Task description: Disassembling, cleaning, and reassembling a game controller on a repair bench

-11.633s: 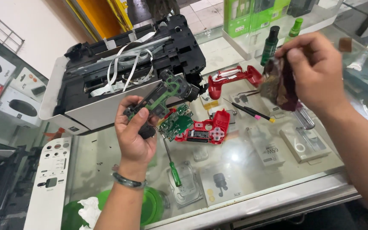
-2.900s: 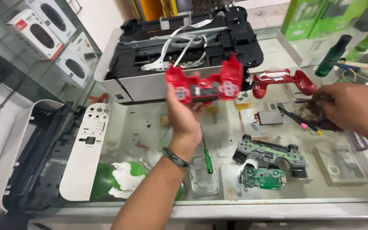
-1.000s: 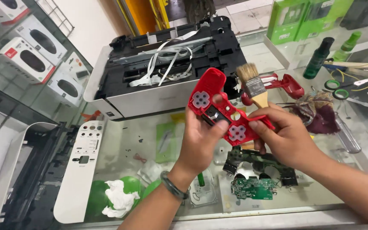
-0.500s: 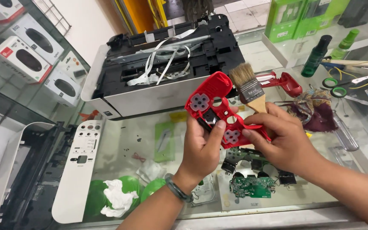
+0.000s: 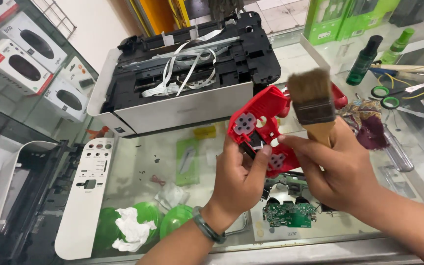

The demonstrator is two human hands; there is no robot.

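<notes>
Both hands closed: left hand (image 5: 239, 174) clamps a red game controller shell (image 5: 261, 128), right hand (image 5: 337, 169) grips a flat paintbrush (image 5: 314, 105).

Shell is held inner side up above the glass counter (image 5: 138, 162), the left thumb across its middle; brush bristles stand upright just right of the shell's upper edge. Behind the grip sits an opened printer (image 5: 187, 78), near but apart. Below lies a green circuit board (image 5: 289, 215). Left of the grip, open glass runs to a white panel (image 5: 87, 196).
</notes>
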